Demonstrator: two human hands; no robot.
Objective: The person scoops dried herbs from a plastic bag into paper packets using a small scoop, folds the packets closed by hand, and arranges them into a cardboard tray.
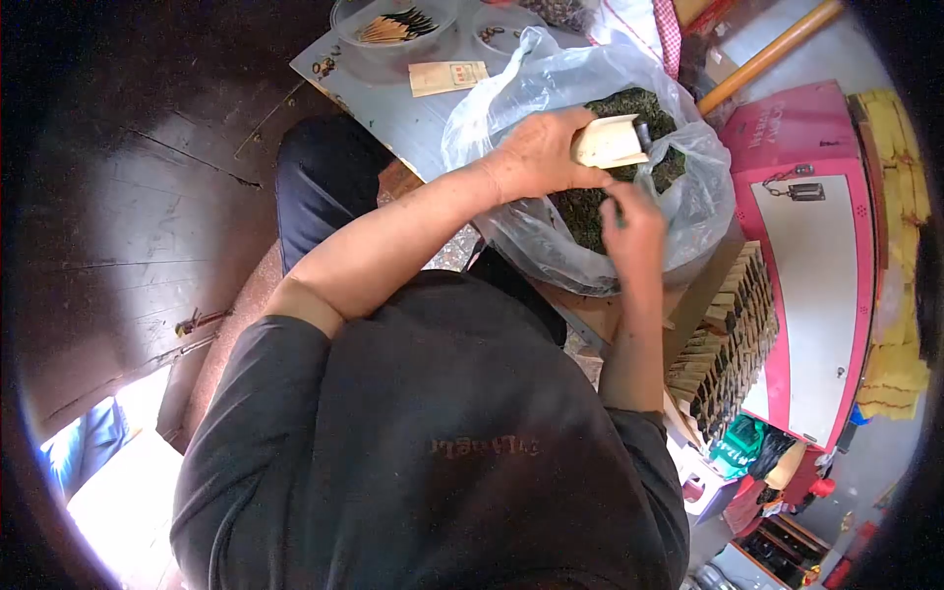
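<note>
My left hand (pixel 546 155) holds a small cream paper packet (pixel 608 142) over a clear plastic bag (pixel 511 108). The packet's end at the right shows something dark. Dark green dried leaves (pixel 582 218) lie in the open bag. Just below the packet, my right hand (pixel 634 224) is over the bag with its fingers curled, slightly blurred; whether it holds anything is hidden. A flat paper packet (pixel 447 78) with a red stamp lies on the grey table (pixel 383 108), left of the bag.
A clear bowl (pixel 393 22) of dark-tipped sticks and a smaller dish (pixel 500 31) stand at the table's back. Stacked packets (pixel 728 339) are at the right, near a pink and white cabinet (pixel 811 256). A wooden pole (pixel 772 56) slants at the upper right.
</note>
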